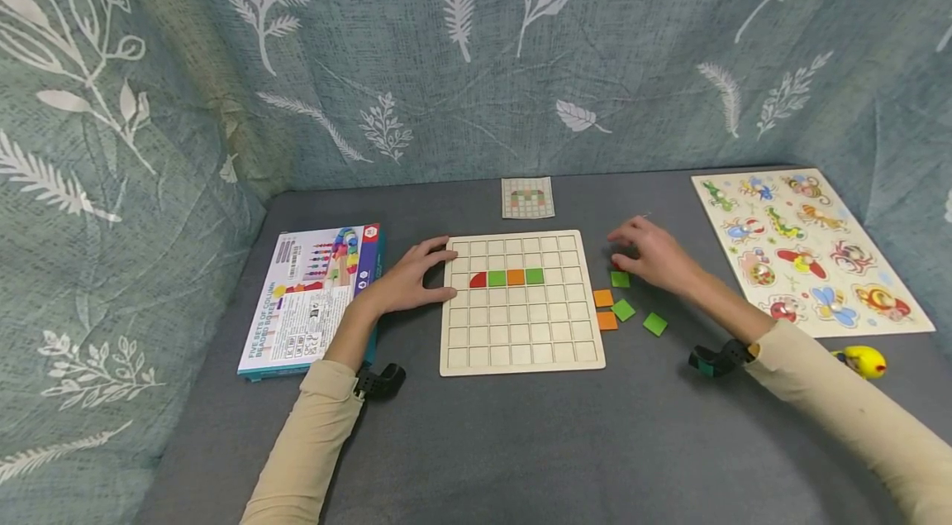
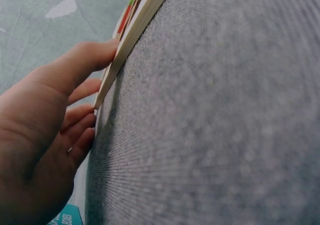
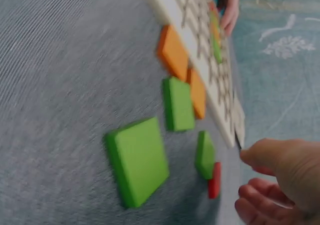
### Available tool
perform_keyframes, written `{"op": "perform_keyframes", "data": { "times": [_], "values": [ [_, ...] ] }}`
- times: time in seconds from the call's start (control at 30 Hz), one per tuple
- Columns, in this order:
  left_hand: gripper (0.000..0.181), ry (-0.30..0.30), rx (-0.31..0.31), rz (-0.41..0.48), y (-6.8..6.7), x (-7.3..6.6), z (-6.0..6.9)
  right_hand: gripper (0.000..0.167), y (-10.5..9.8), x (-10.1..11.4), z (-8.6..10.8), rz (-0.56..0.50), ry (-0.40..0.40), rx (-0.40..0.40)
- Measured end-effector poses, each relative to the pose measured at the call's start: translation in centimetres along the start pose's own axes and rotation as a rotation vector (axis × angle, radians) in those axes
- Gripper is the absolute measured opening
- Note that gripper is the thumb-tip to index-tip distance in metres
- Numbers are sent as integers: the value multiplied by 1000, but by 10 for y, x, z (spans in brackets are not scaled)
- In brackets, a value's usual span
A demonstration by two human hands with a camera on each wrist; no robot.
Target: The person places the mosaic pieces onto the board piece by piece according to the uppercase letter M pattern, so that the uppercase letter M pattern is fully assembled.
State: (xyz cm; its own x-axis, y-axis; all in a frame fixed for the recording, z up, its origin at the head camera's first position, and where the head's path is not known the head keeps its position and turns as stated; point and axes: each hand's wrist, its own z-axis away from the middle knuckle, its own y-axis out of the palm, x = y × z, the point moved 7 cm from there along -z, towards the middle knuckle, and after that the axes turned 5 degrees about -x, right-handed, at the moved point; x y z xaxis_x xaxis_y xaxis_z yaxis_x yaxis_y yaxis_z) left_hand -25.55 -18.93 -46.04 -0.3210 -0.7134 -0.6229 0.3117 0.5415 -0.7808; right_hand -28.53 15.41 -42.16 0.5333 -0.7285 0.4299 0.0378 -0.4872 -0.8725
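"Blue-green cloth printed with white leaves point(image 1: 424, 107) hangs behind a dark grey table point(image 1: 521, 442). What lies mid-table?"

"A square pale wooden grid board point(image 1: 521, 355). One row, nearer its far edge, holds a red curved tile point(image 1: 478, 281), then green point(image 1: 497, 279), orange point(image 1: 516, 278) and green point(image 1: 535, 276) square tiles."

"And the person's hands?"

"Fingers and thumb spread, the left hand point(image 1: 405, 281) touches the board's left edge. The right hand point(image 1: 654, 256) is past the right edge, thumb apart from loosely bent fingers."

"What is near it?"

"Three loose green square tiles point(image 1: 655, 324), a red piece point(image 3: 214, 181) beside the farthest, and two loose orange square tiles point(image 1: 602, 298) just beside the board's right edge."

"Farther out?"

"A small printed grid card point(image 1: 527, 211) past the board's far edge, a printed cardboard box point(image 1: 308, 318) toward the table's left edge, and a cream animal-picture board point(image 1: 751, 215) toward the right."
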Motion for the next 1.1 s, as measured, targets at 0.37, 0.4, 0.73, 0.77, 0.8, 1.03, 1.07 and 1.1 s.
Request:
{"op": "perform_keyframes", "data": {
  "times": [0.37, 0.4, 0.73, 0.77, 0.8, 1.03, 1.07, 1.1],
  "values": [
    [67, 6, 6, 2, -1, -2, -1, 32, 9, -11, 6, 49, 58, 96],
    [67, 7, 6, 3, -1, -3, -1, 32, 10, -11, 6, 58, 62, 105],
    [67, 2, 12, 5, -2, -2, -1, 23, 11, -8, 4, 112, 16, 119],
    [67, 2, 11, 5, -2, -2, -1, 22, 11, -8, 4, 114, 9, 116],
    [67, 1, 9, 5, -2, -2, -1, 22, 10, -7, 4, 115, 2, 112],
    [66, 2, 3, 4, -1, -1, -1, 21, 10, -7, 5, 120, -9, 115],
    [66, 2, 2, 3, 0, -1, -1, 21, 10, -7, 5, 121, -3, 119],
    [66, 1, 2, 2, 0, -1, -1, 21, 11, -7, 5, 121, 1, 122]
  ]
}}
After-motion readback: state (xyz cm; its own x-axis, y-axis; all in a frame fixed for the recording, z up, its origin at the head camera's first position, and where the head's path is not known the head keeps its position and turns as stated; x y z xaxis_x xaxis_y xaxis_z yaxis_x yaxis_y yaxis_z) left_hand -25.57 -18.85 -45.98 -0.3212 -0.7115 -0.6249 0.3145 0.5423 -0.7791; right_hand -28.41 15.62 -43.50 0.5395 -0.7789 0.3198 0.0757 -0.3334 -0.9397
